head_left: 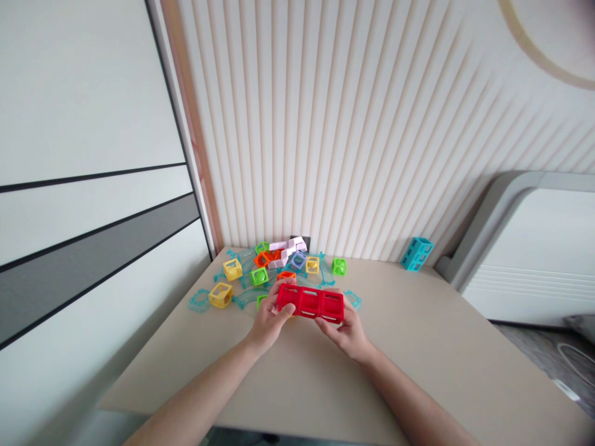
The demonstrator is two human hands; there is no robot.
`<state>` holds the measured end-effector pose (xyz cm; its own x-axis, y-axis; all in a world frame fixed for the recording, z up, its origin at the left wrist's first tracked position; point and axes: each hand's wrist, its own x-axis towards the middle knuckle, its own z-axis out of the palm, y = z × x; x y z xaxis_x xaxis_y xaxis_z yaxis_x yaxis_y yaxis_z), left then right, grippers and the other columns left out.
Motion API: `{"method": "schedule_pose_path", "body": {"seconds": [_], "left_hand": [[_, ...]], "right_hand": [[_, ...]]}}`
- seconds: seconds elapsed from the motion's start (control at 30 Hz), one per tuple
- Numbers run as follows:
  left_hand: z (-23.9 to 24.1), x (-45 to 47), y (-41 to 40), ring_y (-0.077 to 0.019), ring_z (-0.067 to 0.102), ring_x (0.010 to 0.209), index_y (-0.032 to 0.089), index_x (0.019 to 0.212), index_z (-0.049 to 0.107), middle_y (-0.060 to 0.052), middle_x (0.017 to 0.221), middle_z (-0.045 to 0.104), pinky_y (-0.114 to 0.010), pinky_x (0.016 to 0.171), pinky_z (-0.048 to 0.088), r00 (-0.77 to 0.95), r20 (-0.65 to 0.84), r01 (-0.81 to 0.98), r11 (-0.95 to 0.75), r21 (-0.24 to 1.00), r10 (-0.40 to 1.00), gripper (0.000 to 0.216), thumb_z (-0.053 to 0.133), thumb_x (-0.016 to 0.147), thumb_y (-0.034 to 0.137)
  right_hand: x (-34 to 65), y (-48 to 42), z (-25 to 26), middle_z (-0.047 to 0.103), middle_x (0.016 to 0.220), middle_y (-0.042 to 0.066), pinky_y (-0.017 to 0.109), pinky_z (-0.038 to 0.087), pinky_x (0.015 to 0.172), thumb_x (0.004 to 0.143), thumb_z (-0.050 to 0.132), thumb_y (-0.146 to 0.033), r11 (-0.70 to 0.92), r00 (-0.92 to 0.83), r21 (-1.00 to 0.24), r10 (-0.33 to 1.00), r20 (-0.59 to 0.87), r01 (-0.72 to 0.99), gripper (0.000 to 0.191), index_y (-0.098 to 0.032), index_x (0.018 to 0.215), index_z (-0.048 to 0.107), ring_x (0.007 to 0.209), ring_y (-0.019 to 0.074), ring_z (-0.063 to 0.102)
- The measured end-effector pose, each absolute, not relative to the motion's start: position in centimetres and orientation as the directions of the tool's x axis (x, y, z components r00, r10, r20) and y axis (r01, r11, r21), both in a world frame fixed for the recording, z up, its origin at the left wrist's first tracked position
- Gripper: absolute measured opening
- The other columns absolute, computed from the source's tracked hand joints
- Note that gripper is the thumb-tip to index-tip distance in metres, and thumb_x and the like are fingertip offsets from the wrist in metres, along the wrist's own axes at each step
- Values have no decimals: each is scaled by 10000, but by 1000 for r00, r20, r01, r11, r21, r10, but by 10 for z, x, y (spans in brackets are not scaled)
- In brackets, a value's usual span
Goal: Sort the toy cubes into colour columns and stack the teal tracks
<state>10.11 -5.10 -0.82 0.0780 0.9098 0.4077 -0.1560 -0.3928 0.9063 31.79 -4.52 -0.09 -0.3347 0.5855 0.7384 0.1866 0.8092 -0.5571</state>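
Note:
A red building block frame (310, 301) made of three open square cells in a row is held level above the table. My left hand (270, 317) grips its left end, the thumb lying on the near face. At the right end my right hand (344, 328) is closed on the same block, thumb at the lower edge and fingers behind. Just beyond lie loose cube blocks: a green one (259, 277), a yellow one (220, 295) and an orange one (286, 276), partly hidden by the red piece.
Clear teal curved track pieces (251, 298) lie among the cubes. Pale pink blocks (288, 252) are heaped near the ribbed wall (297, 124). A teal block frame (417, 254) stands at the table's (418, 334) back right. A white cabinet (93, 111) borders the left side.

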Motion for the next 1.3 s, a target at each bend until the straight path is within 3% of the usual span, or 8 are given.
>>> {"method": "schedule_pose_path", "body": {"seconds": [0.1,0.27,0.33,0.53,0.8,0.97,1.13,1.3], "left_hand": [[-7,101,-52,-357,518,1308,168,986,765,-140,1357,610,-429,1083,425,101,404,-146,-389,910,909,500,700,789,622],[-9,102,-53,-302,650,1145,213,1348,566,-112,1195,708,-445,1036,467,215,349,-227,-301,926,912,699,791,755,507],[-9,103,-53,-282,668,1115,225,1403,488,-103,1201,707,-447,1016,484,244,333,-219,-282,934,911,732,794,774,439],[-10,104,-55,-276,660,1108,223,1290,566,-96,1224,680,-425,994,502,239,378,-123,-358,925,895,602,804,768,404],[-11,104,-57,-263,661,1076,212,1167,618,-81,1151,694,-412,974,512,197,407,-50,-405,913,892,449,785,785,379],[-14,103,-55,-263,663,1092,221,1217,594,-82,1162,703,-421,982,509,246,377,-46,-378,925,893,533,818,751,350],[-19,100,-51,-267,649,1089,220,1074,718,-88,1163,675,-407,1005,490,225,459,62,-483,874,859,337,792,784,377],[-19,99,-53,-262,632,1085,228,1037,746,-90,1180,660,-391,991,494,231,534,115,-568,815,813,298,753,817,430]], "right_hand": [[317,-45,-1,687,1072,80,403,536,910,891,672,-239,809,-351,-555,585,731,192,188,-268,1064,742,1022,254,622],[318,-45,-1,674,1082,84,407,531,927,900,662,-257,807,-354,-560,587,728,187,190,-270,1075,734,1038,256,617],[320,-45,-3,661,1110,85,412,515,965,909,654,-269,797,-366,-572,599,712,193,196,-269,1089,730,1070,256,609],[323,-42,-9,556,1281,109,391,500,1007,883,694,-412,732,-342,-661,671,658,165,245,-228,1040,733,1154,265,583],[321,-42,-2,651,1056,79,387,532,921,908,664,-429,719,-380,-686,668,640,108,214,-239,962,744,1026,248,610],[322,-40,-5,658,1043,79,392,533,911,916,649,-445,724,-386,-682,662,642,108,233,-243,969,753,1011,248,610],[323,-40,-7,658,1035,73,389,533,913,910,661,-435,725,-381,-681,661,646,103,216,-244,954,751,1012,250,614],[322,-41,-6,646,1045,78,369,542,903,900,677,-433,701,-372,-707,685,627,99,225,-221,944,739,987,237,622]]}}
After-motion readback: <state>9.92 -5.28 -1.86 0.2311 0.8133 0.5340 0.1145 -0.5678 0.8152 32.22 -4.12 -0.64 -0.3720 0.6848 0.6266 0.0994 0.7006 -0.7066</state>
